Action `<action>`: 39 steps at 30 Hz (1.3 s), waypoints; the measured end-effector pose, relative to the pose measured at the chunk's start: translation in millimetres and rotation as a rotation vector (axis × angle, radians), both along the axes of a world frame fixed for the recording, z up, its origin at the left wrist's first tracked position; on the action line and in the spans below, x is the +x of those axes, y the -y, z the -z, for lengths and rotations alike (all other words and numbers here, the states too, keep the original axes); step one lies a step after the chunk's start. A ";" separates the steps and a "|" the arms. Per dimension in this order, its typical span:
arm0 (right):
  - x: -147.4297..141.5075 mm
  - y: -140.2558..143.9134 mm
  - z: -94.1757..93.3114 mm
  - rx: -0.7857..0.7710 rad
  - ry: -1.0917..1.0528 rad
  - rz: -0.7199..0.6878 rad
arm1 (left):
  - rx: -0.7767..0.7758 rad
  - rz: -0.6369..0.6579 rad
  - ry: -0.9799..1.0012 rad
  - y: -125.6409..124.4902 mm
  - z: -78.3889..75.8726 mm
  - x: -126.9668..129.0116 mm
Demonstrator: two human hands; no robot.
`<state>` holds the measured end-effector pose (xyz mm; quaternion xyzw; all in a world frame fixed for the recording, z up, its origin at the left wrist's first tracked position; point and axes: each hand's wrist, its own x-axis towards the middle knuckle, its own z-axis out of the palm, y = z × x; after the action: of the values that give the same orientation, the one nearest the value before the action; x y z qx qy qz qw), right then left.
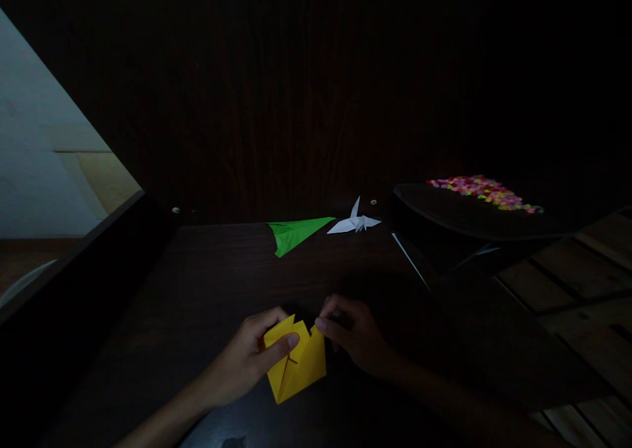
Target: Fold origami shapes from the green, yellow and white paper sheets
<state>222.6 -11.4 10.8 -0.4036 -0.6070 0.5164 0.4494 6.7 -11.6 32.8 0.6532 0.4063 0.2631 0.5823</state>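
We're pinching one folded yellow paper (296, 362) with left hand (247, 359) and right hand (353, 336); at twelve o'clock, one green paper plane (295, 232) and one white paper crane (356, 223) are lying.

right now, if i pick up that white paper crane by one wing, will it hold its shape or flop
The white paper crane probably keeps its shape: it stands with its neck up, so the folds look crisp. It is likely very light, so a nudge would slide it on the dark table. A firm pinch would probably crush the thin wing.
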 end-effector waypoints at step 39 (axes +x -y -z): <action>15.7 -12.1 2.6 0.160 -0.129 0.330 | 0.607 -0.627 -0.052 -14.5 -2.8 -15.4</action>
<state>238.2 0.6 8.1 -0.4269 -0.5417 0.4106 0.5964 -8.7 2.9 35.6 0.6460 0.5037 0.5183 0.2456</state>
